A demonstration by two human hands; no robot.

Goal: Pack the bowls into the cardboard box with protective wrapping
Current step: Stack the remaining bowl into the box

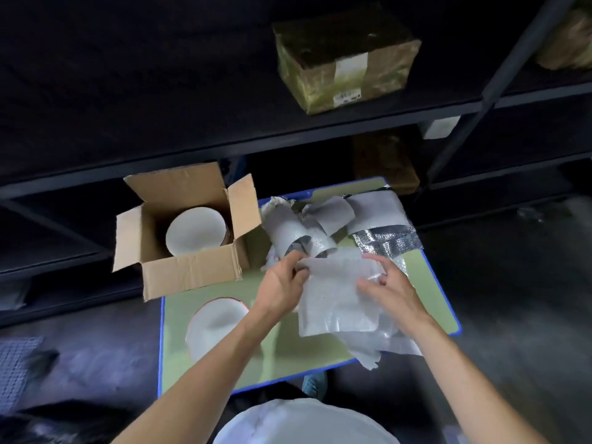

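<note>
An open cardboard box [189,270] stands at the back left of a small green table [205,376], with a white bowl [195,230] lying tilted inside it. A second white bowl [214,325] with a reddish rim sits on the table near its front left, partly under my left forearm. My left hand [283,285] pinches the upper left edge of a white foam wrapping sheet [336,299]. The sheet's right side is held by my right hand [386,288], fingers curled over it.
Several curled foam and foil-backed wrapping pieces [323,225] are heaped at the table's back right. Dark metal shelving [288,136] rises behind, carrying a taped parcel [346,56]. A white rounded object [304,424] sits at the bottom edge, close to me.
</note>
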